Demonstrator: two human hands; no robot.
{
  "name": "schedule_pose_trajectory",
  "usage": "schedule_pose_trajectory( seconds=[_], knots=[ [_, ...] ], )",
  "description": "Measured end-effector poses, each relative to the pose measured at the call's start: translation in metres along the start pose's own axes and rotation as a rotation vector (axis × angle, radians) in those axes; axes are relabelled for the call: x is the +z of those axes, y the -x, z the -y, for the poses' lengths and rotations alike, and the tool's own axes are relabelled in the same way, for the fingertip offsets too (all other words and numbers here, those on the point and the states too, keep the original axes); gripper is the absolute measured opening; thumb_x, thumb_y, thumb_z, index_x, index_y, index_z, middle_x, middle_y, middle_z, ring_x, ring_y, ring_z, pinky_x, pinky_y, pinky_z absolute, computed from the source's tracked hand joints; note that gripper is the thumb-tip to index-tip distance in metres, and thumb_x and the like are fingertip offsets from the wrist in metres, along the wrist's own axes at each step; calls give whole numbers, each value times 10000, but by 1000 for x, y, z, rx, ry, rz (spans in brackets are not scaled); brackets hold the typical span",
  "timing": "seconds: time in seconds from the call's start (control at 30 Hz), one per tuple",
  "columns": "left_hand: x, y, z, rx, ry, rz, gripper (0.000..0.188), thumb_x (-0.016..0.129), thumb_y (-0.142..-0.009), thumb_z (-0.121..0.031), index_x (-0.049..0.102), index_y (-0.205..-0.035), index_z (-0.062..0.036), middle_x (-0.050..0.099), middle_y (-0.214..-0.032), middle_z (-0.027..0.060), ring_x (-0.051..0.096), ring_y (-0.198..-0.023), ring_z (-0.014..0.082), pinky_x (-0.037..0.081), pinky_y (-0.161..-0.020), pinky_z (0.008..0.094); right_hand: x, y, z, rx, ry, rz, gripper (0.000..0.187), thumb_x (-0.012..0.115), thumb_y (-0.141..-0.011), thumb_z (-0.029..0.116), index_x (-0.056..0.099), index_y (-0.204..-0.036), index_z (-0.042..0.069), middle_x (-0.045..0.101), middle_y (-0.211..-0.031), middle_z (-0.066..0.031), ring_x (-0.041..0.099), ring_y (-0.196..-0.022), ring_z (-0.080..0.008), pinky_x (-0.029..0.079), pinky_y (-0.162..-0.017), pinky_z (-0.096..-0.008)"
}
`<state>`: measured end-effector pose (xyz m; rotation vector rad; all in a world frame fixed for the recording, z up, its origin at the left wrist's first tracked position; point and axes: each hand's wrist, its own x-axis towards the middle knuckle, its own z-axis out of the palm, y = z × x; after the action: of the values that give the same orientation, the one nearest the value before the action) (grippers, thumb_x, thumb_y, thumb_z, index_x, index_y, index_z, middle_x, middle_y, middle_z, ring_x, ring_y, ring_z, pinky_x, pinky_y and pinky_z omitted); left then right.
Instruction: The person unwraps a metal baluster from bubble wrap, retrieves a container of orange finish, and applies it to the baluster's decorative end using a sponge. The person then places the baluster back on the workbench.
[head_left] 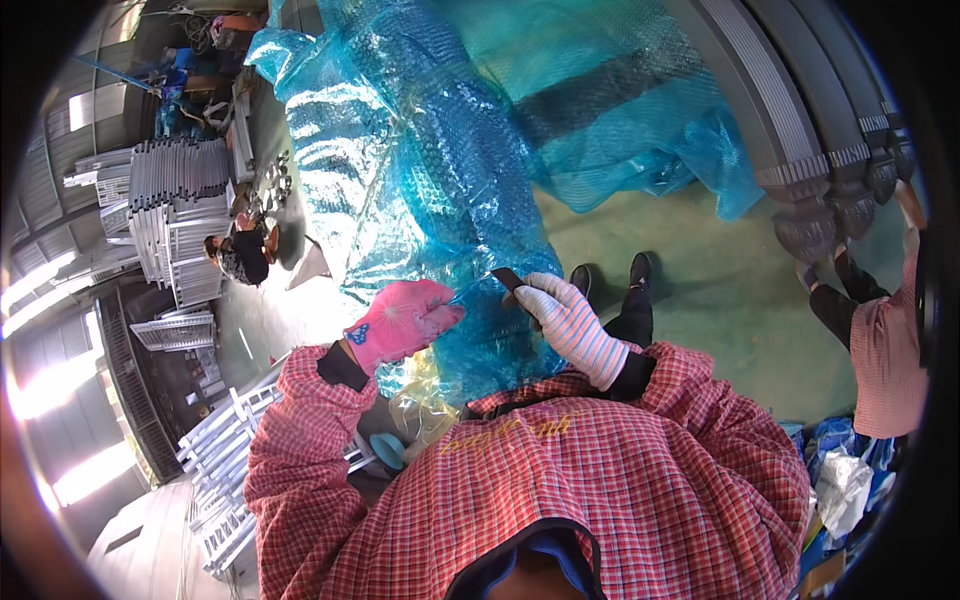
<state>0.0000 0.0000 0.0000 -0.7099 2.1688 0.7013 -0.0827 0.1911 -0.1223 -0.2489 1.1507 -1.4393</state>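
Blue translucent bubble wrap [465, 160] covers a long, bulky load in front of me. My left hand [400, 322], in a pink glove, is closed at the near part of the wrap; what its fingers hold is hidden. A short gap away, my right hand [572, 325] wears a white striped glove. Its fingers grip a small dark flat piece [507, 279], which points up and left over the wrap. Whether that piece has a blade I cannot make out. Clear yellowish film [425, 395] hangs below my left hand.
Long dark grey posts [765, 110] with ornate ends lie at the upper right, beside another person [885, 340]. More blue wrap [640, 150] covers things ahead. At far left a person crouches [245, 250] near stacked metal frames [180, 190]. Pale railings [225, 470] stand at lower left.
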Motion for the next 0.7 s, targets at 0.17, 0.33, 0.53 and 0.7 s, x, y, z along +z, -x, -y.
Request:
schedule_pose_trajectory(
  seconds=[0.17,0.33,0.53,0.7],
  knots=[
    [-7,4,-15,-161,201,68,308,640,-840,-320,628,-887,-16,570,-674,120,549,-600,203,447,-575,344,19,5,1,51,-443,-113,215,483,-914,153,591,-1054,31,495,-751,26,462,-633,-67,380,-570,-200],
    [0,4,3,-28,201,-12,285,649,-842,-299,627,-851,-15,531,-611,78,511,-556,135,422,-529,316,28,9,12,-49,-425,-209,180,583,-847,75,578,-1018,18,522,-710,27,467,-611,-59,392,-555,-202],
    [9,0,20,-3,377,-16,308,669,-832,-309,625,-854,-5,518,-593,35,467,-510,94,383,-475,278,50,4,-4,-1,-510,-184,155,665,-800,63,537,-857,-2,568,-632,-50,524,-501,-103,410,-449,-255],
    [5,0,15,-47,438,61,336,692,-819,-299,615,-912,15,528,-600,16,459,-507,79,374,-459,265,59,-2,-4,-61,-139,-344,187,700,-768,113,572,-830,-8,601,-682,-53,551,-604,-101,455,-543,-263]
  ],
)
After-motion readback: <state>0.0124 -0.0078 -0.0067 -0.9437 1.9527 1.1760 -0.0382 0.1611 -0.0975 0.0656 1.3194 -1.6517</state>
